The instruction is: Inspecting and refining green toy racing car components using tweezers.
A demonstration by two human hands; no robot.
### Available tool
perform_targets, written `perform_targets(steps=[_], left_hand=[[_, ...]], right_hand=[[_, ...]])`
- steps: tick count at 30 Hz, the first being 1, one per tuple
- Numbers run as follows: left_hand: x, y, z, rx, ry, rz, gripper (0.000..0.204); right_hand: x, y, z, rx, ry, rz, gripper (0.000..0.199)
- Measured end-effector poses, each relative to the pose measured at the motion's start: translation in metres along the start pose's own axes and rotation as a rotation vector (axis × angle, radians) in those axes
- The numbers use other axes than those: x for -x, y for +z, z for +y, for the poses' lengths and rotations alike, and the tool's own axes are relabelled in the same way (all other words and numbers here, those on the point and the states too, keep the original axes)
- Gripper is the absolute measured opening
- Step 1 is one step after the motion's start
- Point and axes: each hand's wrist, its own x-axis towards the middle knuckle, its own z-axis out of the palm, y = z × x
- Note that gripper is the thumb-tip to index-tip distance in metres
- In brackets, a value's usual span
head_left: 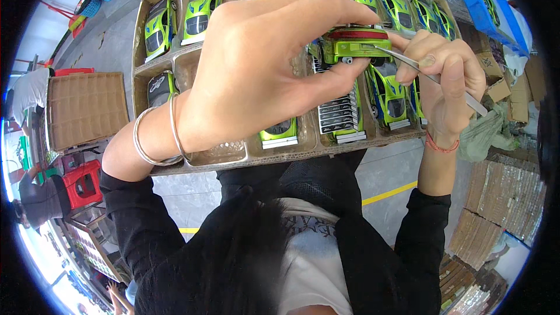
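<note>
My left hand [251,64] pinches a lime-green toy car [357,50] between thumb and fingers, with the car's end that has a dark red strip turned toward me. In my right hand [448,73] is a pair of metal tweezers [478,105], its tip touching or very close to the green end of the car. Beneath both hands lies a divided tray [274,160] with several more green toy cars [388,102] in its compartments. A sheet of black-and-white striped labels [338,115] rests over one car, partly covered by my left hand.
A blue crate [475,3] stands at the far right, and stacked cardboard [501,198] lies below it. On the left are a brown divided tray [87,105], a red stool [83,185] and a person in dark clothes [44,198]. Yellow lines mark the grey floor.
</note>
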Motion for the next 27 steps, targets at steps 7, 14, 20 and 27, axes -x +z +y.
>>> perform_targets(steps=[7,14,20,27], left_hand=[[0.0001,0.0001,-0.0002,-0.007,0.022,0.001,0.044],[0.0014,0.0002,0.0024,-0.024,0.013,0.011,0.042],[0.0017,0.002,0.0017,-0.013,0.008,0.034,0.041],[0.002,-0.0005,0.0036,-0.008,-0.024,0.018,0.042]], right_hand=[[0.0013,-0.0005,-0.0003,0.006,0.025,0.009,0.026],[0.0003,-0.0004,-0.0003,0.02,0.011,-0.017,0.023],[0.001,0.0015,-0.0004,0.008,0.014,0.005,0.023],[0.0004,0.0042,0.0016,-0.002,0.007,0.021,0.025]])
